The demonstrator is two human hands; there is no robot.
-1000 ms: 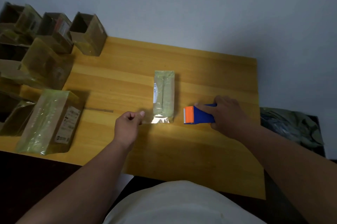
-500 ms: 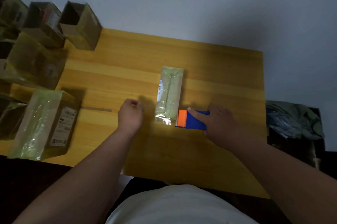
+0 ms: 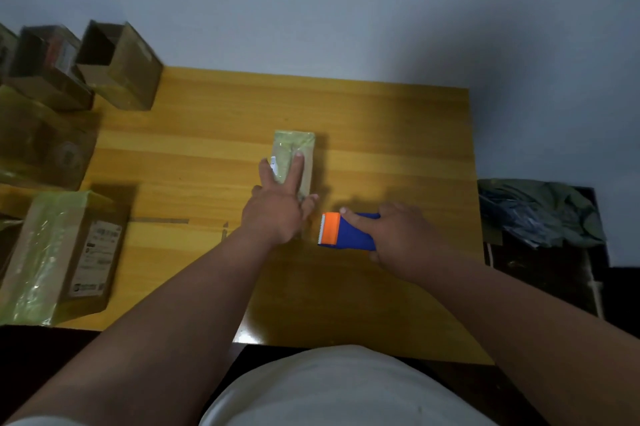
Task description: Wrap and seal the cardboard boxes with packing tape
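A small narrow box wrapped in greenish tape lies lengthwise in the middle of the wooden table. My left hand lies flat on its near half, fingers straight and spread along the top, hiding that end. Just to the right, my right hand grips a blue tape dispenser with an orange toothed head pointing left. The index finger lies straight along its top. The dispenser rests on the table, slightly apart from the box.
Several taped and open cardboard boxes crowd the table's left side, and a larger wrapped box with a label lies at the front left. A dark bundle of cloth sits on a low surface right of the table.
My left hand went from a loose fist beside the box to lying flat on top of it. The dispenser stays close beside the box's near end.
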